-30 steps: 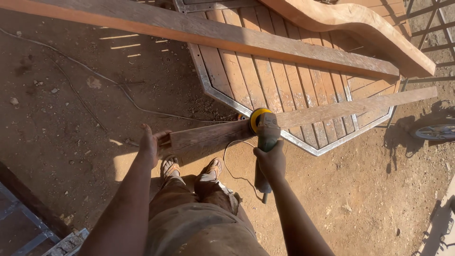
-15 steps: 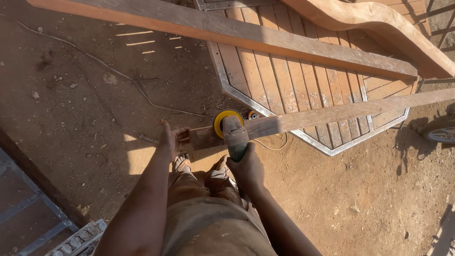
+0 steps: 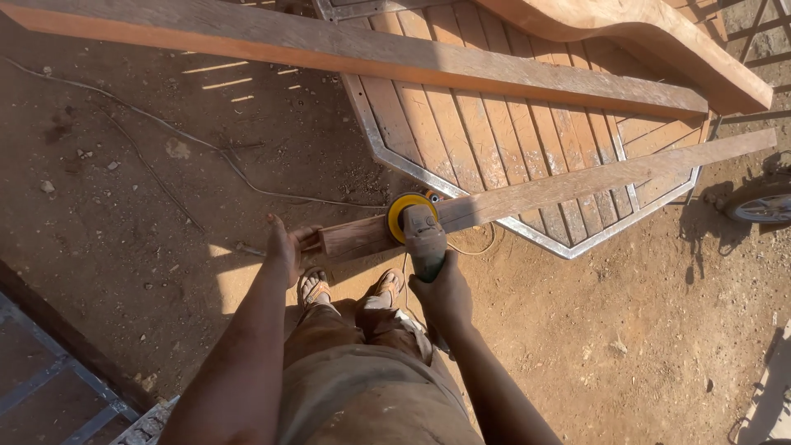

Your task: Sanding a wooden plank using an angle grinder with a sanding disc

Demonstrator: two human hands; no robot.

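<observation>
A long narrow wooden plank point(image 3: 577, 183) runs from my lap out to the right, above the dirt ground. My left hand point(image 3: 286, 247) grips its near end. My right hand point(image 3: 442, 292) holds an angle grinder point(image 3: 420, 232) with a grey body and a yellow disc point(image 3: 402, 210). The disc rests on the plank close to the left hand. My feet in sandals point(image 3: 313, 287) stand just below the plank's end.
A wood-slatted panel in a metal frame point(image 3: 494, 140) lies on the ground under the plank. A second long board point(image 3: 346, 49) crosses above it, and a curved timber piece point(image 3: 659, 33) lies at top right. A thin cable point(image 3: 165, 132) trails over the dirt. A wheel point(image 3: 762, 202) shows at right.
The grinder has slid along the plank toward my left hand, from further right to near the plank's end. My left hand has kept its hold on the end.
</observation>
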